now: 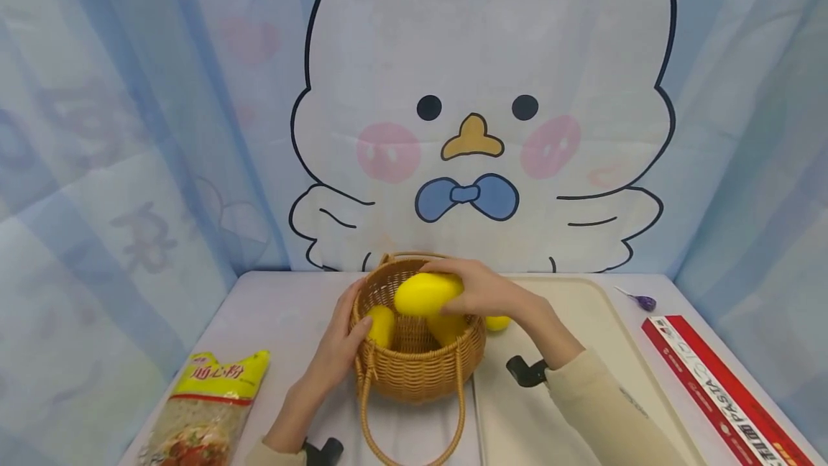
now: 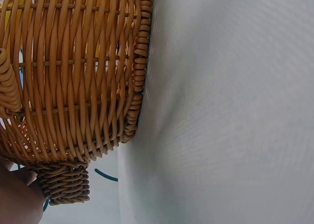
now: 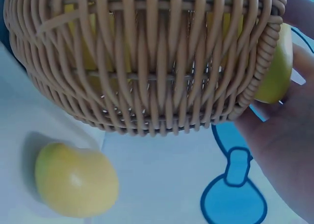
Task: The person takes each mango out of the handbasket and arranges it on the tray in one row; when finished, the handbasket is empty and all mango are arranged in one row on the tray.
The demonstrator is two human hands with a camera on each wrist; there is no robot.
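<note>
A wicker basket [image 1: 417, 378] with a looped handle hanging toward me stands at the middle of the table. My left hand [image 1: 335, 344] grips its left rim, thumb on the inner side. Over the basket's opening my right hand [image 1: 477, 288] holds a yellow mango [image 1: 420, 295]; the right wrist view shows this held mango [image 3: 275, 69] at the rim, partly behind the wicker. Inside lie one mango [image 1: 382, 326] at the left and another mango [image 1: 446, 328] at the right. One more mango [image 3: 76, 180] rests outside, just right of the basket in the head view.
A cream tray [image 1: 517, 430] lies on the right, beneath my right forearm. Beyond it are a red pasta box [image 1: 727, 394] and a small purple-headed lollipop [image 1: 645, 303]. At the front left lies a bag of pasta [image 1: 207, 405]. A printed curtain [image 1: 485, 34] closes off the back.
</note>
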